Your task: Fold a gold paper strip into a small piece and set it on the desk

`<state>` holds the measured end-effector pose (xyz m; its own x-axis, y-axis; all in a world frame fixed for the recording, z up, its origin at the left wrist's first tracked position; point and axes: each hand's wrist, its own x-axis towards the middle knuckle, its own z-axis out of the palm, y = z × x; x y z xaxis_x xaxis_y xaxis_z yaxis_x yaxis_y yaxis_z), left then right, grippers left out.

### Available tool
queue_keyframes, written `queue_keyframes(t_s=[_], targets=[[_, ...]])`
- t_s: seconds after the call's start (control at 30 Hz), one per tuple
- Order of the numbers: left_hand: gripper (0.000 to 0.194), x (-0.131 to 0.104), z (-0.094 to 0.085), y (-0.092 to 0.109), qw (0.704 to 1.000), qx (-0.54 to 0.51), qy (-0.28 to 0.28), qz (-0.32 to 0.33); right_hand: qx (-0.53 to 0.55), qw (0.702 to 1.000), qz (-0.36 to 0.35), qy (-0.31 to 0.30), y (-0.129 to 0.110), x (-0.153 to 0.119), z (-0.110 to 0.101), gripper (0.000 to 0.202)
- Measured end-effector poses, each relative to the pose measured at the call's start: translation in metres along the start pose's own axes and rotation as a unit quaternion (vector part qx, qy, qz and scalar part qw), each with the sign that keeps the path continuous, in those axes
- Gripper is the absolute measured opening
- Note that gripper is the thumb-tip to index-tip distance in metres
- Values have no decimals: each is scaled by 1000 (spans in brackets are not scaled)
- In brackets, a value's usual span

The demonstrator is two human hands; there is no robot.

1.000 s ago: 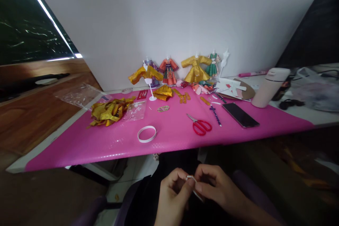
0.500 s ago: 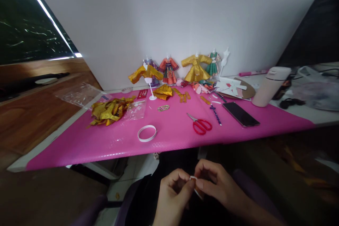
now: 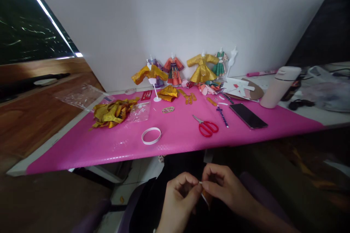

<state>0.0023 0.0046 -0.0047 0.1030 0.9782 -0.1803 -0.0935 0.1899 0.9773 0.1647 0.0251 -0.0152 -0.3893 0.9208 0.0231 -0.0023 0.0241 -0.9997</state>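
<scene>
Below the front edge of the worktop (image 3: 109, 156), pinches a white-edged orange strip (image 3: 207, 197) with left hand (image 3: 177, 196) and right hand (image 3: 226, 190), in clamped grips. Exposes less white above the fingertips than before; suggests closer edge control.

Black clothing (image 3: 149, 204) over the lap

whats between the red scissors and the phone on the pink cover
In the head view, a dark purple patterned pen-like stick lies between the red scissors and the phone, touching neither.
</scene>
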Motion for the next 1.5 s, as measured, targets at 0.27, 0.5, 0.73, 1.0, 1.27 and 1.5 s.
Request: queue_keyframes(t_s=[0.27,0.5,0.73,1.0,1.27,1.5], targets=[[34,0,0,4,1000,2,-10,4,6,1000,6,4,-2,1,0,14],[31,0,1,5,1000,8,-18,0,4,1000,13,6,-4,2,0,11],[35,1,2,6,1000,7,-20,3,12,1000,16,2,-4,2,-2,13],[36,-3,2,8,999,9,-38,1,41,999,28,-13,0,1,-3,15],[37,-4,0,7,999,15,-40,5,51,998,31,-29,-1,1,-4,15],[39,-4,-2,6,999,20,-40,6,52,998,26,-33,0,0,-5,16]])
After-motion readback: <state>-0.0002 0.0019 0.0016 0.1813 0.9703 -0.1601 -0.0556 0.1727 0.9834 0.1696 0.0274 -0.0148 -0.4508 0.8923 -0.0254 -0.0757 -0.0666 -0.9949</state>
